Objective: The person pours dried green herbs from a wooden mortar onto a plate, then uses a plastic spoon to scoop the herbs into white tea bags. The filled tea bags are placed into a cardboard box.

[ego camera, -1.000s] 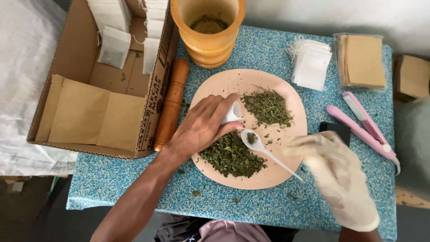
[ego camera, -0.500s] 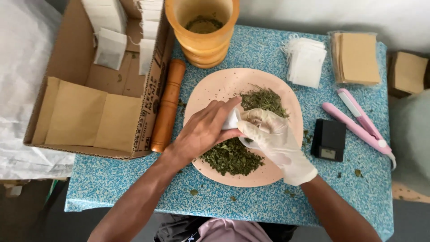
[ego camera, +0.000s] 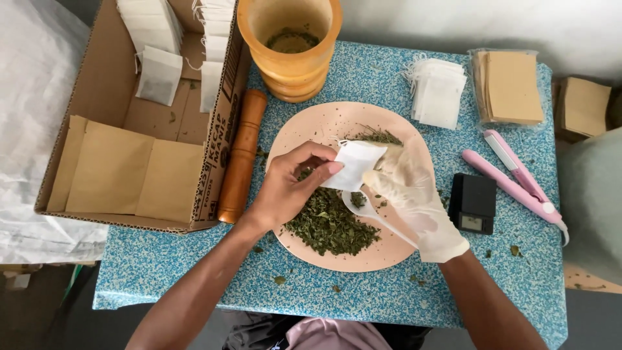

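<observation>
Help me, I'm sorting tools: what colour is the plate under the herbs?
Pale peach-pink plate, clearest in the head view.

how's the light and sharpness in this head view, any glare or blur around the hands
Head view: soft, even daylight, no hard glare; faint shadows fall under the bare left hand and the white-gloved right hand; the small white paper sachet looks slightly overexposed; the pale pink round plate and speckled blue table stay sharp.
</observation>
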